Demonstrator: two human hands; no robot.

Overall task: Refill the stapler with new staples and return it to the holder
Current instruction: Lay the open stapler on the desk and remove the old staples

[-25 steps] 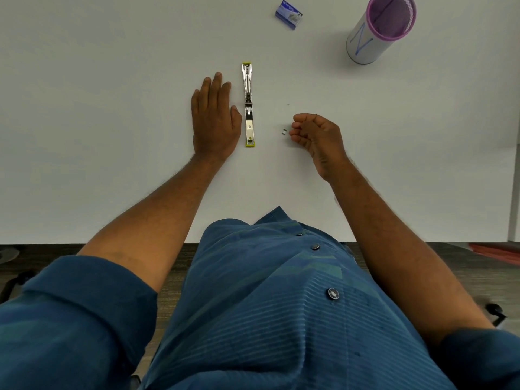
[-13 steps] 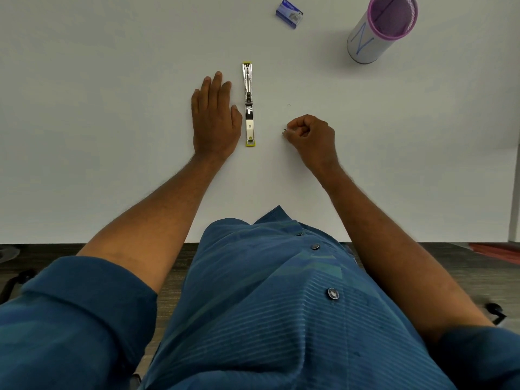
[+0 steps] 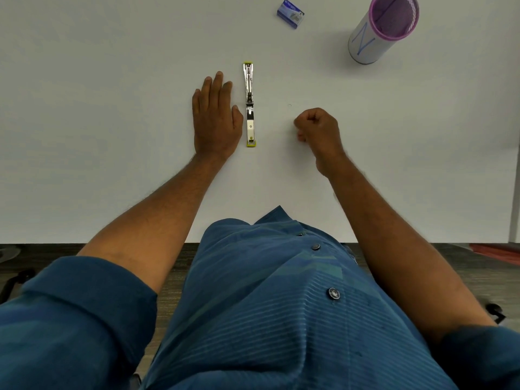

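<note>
White table (image 3: pixel 112 136) | right hand (image 3: pixel 319 130) now fisted where staples lay, presumably gripping them | left hand (image 3: pixel 215 119) flat, empty beside opened stapler (image 3: pixel 250 105) | loading next

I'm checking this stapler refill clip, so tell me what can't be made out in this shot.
Head view only:
- Whatever the right hand holds: hidden by its curled fingers.
- Print on the staple box: too small.
- The holder bottom: hidden by its wall.
- Staples in the open stapler: too small.
</note>
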